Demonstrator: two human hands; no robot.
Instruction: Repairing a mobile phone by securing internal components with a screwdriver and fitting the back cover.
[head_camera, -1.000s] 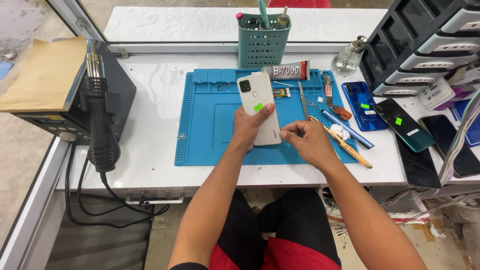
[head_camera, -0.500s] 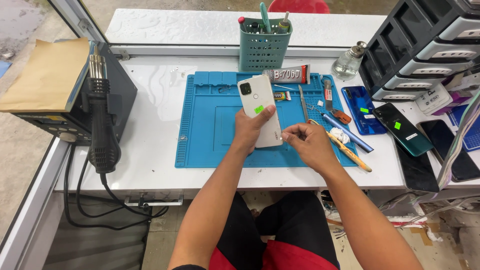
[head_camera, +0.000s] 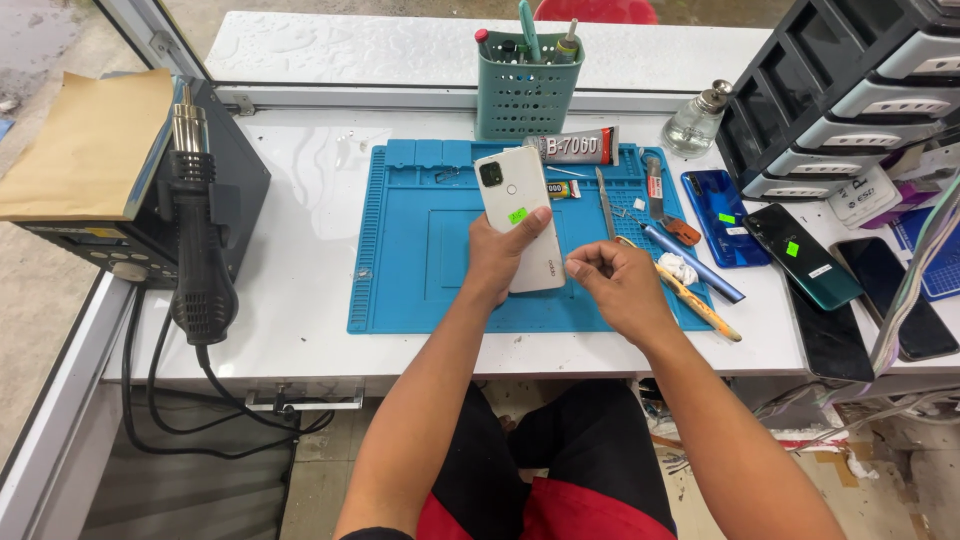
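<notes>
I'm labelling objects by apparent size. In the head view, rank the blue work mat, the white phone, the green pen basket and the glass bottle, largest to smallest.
1. blue work mat
2. white phone, held in the left hand
3. green pen basket, close to the phone in area and farther away, so that pair is unsure
4. glass bottle

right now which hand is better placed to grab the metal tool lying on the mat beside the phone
Right. The right hand is free beside the metal tool, while the left hand holds the white phone.
</notes>
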